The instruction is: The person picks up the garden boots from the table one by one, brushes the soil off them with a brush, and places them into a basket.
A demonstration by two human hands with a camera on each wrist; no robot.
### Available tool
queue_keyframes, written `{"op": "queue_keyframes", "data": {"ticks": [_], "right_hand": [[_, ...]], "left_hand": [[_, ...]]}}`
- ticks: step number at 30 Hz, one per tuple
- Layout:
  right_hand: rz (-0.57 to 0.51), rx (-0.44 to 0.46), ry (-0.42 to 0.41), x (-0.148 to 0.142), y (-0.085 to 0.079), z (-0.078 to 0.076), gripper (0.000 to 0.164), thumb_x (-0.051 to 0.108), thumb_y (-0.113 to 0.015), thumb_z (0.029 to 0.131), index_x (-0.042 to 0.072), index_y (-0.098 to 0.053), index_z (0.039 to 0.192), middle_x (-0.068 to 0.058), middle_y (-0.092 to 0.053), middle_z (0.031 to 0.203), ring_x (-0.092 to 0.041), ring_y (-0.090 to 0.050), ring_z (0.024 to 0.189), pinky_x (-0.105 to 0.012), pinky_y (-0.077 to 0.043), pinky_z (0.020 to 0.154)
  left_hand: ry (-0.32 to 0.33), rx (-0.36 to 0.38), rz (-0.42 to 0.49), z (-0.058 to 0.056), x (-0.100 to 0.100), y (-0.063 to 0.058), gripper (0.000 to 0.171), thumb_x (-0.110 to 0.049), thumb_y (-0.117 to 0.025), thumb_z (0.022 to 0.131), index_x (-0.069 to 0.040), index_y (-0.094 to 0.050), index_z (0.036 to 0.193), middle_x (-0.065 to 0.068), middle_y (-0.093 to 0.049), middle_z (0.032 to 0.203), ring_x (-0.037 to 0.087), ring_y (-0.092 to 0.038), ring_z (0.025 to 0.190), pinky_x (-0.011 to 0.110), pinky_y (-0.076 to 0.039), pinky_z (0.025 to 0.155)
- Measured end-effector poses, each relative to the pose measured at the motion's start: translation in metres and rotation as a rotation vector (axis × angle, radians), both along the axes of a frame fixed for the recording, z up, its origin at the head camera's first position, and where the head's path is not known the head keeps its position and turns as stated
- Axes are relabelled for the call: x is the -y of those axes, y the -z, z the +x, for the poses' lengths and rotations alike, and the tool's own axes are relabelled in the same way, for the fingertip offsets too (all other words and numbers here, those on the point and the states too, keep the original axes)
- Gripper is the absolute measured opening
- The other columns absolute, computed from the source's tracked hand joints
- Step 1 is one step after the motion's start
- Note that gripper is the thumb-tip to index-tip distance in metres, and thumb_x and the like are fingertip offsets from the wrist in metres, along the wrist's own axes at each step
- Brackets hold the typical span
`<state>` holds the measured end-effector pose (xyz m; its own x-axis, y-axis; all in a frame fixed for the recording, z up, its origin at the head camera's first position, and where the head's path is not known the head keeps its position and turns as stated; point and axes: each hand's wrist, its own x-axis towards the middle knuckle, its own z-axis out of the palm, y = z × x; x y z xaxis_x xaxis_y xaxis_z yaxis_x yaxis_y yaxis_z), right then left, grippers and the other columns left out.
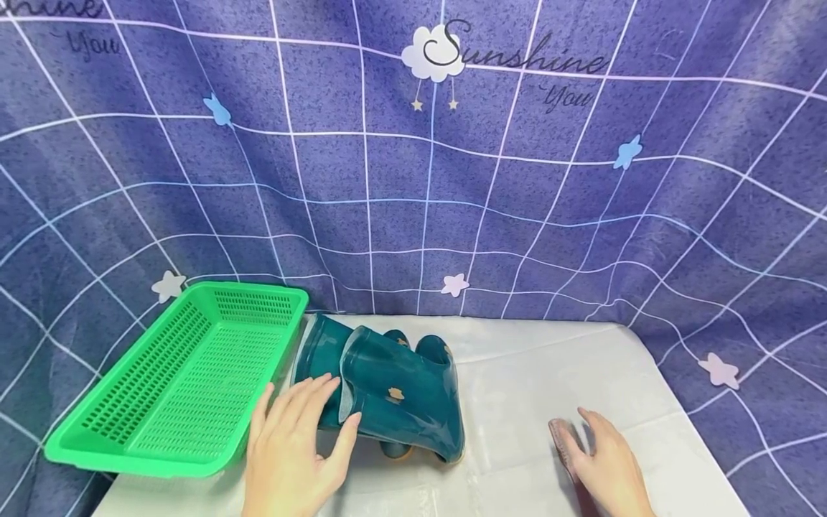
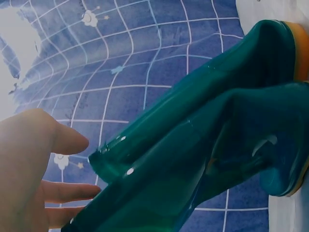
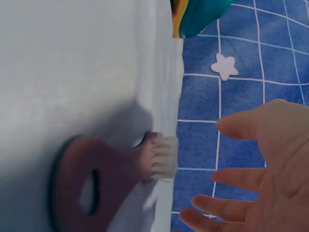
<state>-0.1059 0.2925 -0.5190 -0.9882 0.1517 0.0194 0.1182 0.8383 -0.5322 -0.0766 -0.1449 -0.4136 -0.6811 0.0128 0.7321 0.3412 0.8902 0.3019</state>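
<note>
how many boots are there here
2. In the head view, the front boot partly covers the rear boot, both right of the basket, by the left hand. Overlap hides parts, but no third shows.

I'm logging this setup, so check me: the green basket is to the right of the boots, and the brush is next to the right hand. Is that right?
Not quite: the head view shows the basket to the left of the boots. The brush is next to the right hand.
</note>
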Motion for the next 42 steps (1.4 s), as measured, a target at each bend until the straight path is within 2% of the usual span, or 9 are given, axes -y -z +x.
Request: {"op": "queue_keyframes", "data": {"ticks": [9, 15, 19, 21, 26, 32, 36, 40, 42], "right_hand": [[0.059, 0.118, 0.006, -0.005, 0.014, 0.002, 0.074, 0.049, -0.071, 0.099, -0.005, -0.056, 0.148, -0.037, -0.054, 0.147, -0.062, -0.051, 0.135, -0.075, -0.045, 0.108], [0.073, 0.153, 0.04, -0.009, 0.018, 0.007, 0.079, 0.056, -0.073, 0.096, -0.005, -0.058, 0.144, -0.032, -0.065, 0.127, -0.053, -0.066, 0.11, -0.068, -0.057, 0.089], [0.079, 0.187, 0.054, -0.008, 0.02, 0.01, 0.081, 0.06, -0.074, 0.093, -0.006, -0.061, 0.139, -0.026, -0.071, 0.118, -0.05, -0.069, 0.103, -0.065, -0.058, 0.083], [0.07, 0.216, 0.066, -0.008, 0.02, 0.011, 0.08, 0.06, -0.075, 0.092, -0.006, -0.063, 0.134, -0.022, -0.073, 0.11, -0.046, -0.071, 0.095, -0.059, -0.059, 0.075], [0.044, 0.255, 0.092, -0.005, 0.017, 0.012, 0.06, 0.053, -0.076, 0.091, 0.0, -0.068, 0.116, -0.005, -0.07, 0.085, -0.026, -0.063, 0.075, -0.042, -0.053, 0.061], [0.033, 0.272, 0.105, -0.001, 0.011, 0.008, 0.043, 0.045, -0.076, 0.086, 0.005, -0.068, 0.101, -0.007, -0.071, 0.083, -0.027, -0.063, 0.075, -0.042, -0.051, 0.06], [0.03, 0.271, 0.098, 0.001, 0.012, 0.007, 0.034, 0.04, -0.075, 0.084, 0.009, -0.062, 0.089, -0.004, -0.065, 0.078, -0.026, -0.059, 0.073, -0.037, -0.044, 0.057], [0.023, 0.227, 0.068, 0.003, 0.014, 0.006, 0.03, 0.034, -0.072, 0.088, 0.013, -0.053, 0.079, -0.002, -0.055, 0.071, -0.022, -0.053, 0.068, -0.034, -0.038, 0.056], [-0.009, 0.202, 0.048, 0.006, 0.014, 0.006, 0.028, 0.03, -0.07, 0.092, 0.012, -0.053, 0.082, 0.0, -0.052, 0.069, -0.02, -0.051, 0.065, -0.033, -0.037, 0.056]], "left_hand": [[-0.01, -0.044, -0.058, -0.007, -0.01, 0.002, 0.039, -0.043, -0.068, 0.091, -0.008, -0.08, 0.106, 0.01, -0.08, 0.103, 0.036, -0.069, 0.108, 0.069, -0.032, 0.117], [-0.032, -0.065, -0.084, -0.008, -0.013, 0.002, 0.038, -0.043, -0.065, 0.093, -0.008, -0.081, 0.095, 0.008, -0.079, 0.096, 0.036, -0.069, 0.101, 0.071, -0.031, 0.118], [-0.036, -0.083, -0.08, -0.009, -0.015, 0.001, 0.037, -0.043, -0.066, 0.092, -0.01, -0.08, 0.087, 0.007, -0.079, 0.094, 0.035, -0.069, 0.1, 0.072, -0.032, 0.117], [-0.042, -0.093, -0.074, -0.01, -0.017, 0.002, 0.036, -0.043, -0.067, 0.092, -0.01, -0.079, 0.084, 0.006, -0.078, 0.093, 0.035, -0.069, 0.099, 0.072, -0.033, 0.116], [-0.057, -0.098, -0.063, -0.012, -0.02, 0.001, 0.033, -0.04, -0.07, 0.089, -0.009, -0.079, 0.08, 0.007, -0.078, 0.094, 0.035, -0.07, 0.098, 0.072, -0.036, 0.116], [-0.059, -0.08, -0.054, -0.012, -0.023, -0.001, 0.028, -0.034, -0.074, 0.088, -0.008, -0.08, 0.08, 0.007, -0.079, 0.094, 0.035, -0.071, 0.097, 0.07, -0.039, 0.115], [-0.051, -0.085, -0.048, -0.013, -0.026, -0.002, 0.024, -0.029, -0.074, 0.087, -0.007, -0.08, 0.08, 0.006, -0.079, 0.089, 0.033, -0.072, 0.093, 0.069, -0.041, 0.113], [-0.056, -0.101, -0.039, -0.014, -0.028, -0.001, 0.026, -0.031, -0.074, 0.087, -0.006, -0.08, 0.08, 0.007, -0.079, 0.084, 0.032, -0.072, 0.087, 0.068, -0.044, 0.111], [-0.065, -0.094, -0.031, -0.014, -0.03, 0.0, 0.028, -0.033, -0.076, 0.087, -0.006, -0.08, 0.08, 0.007, -0.079, 0.082, 0.032, -0.073, 0.085, 0.067, -0.045, 0.11]]}}
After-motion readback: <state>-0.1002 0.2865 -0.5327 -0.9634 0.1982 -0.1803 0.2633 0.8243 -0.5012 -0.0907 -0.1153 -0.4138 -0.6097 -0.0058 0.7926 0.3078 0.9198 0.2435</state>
